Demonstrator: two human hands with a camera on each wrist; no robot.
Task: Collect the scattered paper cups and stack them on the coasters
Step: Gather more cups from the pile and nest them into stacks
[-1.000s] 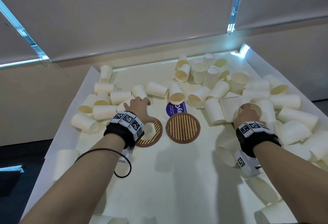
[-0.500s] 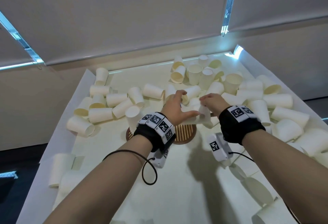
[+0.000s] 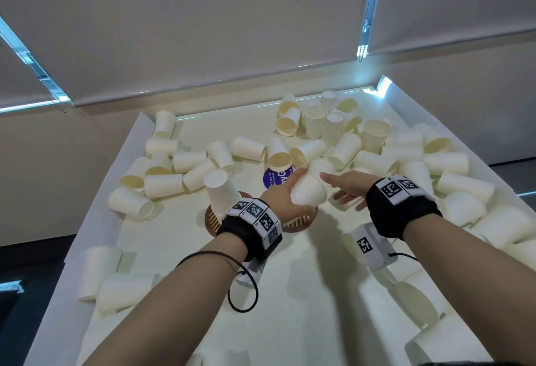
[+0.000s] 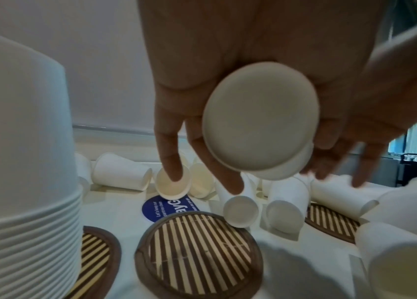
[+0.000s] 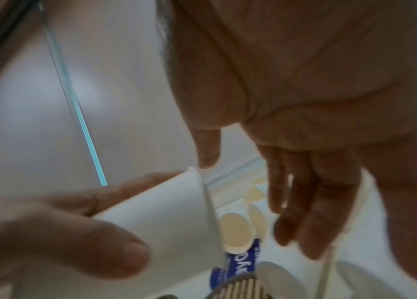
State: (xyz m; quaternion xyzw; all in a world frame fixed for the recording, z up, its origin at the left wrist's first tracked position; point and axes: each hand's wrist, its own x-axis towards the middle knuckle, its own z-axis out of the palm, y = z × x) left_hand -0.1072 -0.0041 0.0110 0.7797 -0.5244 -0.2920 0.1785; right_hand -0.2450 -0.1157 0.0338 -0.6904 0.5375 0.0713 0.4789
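While left hand grips, white cup, seemingly nested

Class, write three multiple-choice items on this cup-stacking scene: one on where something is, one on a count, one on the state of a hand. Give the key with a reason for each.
1. Where does the tall stack of cups stand?
A. on the leftmost coaster
B. on the blue sticker
C. on the floor

2. How many striped coasters does the left wrist view show?
A. one
B. three
C. five

3. What is the right hand doing?
A. gripping a cup
B. open, holding nothing
C. pressing a coaster

Key: 1 A, the stack's rims sit over that coaster; 2 B, three slatted discs show; 3 B, its fingers spread while the left hand holds the cup.
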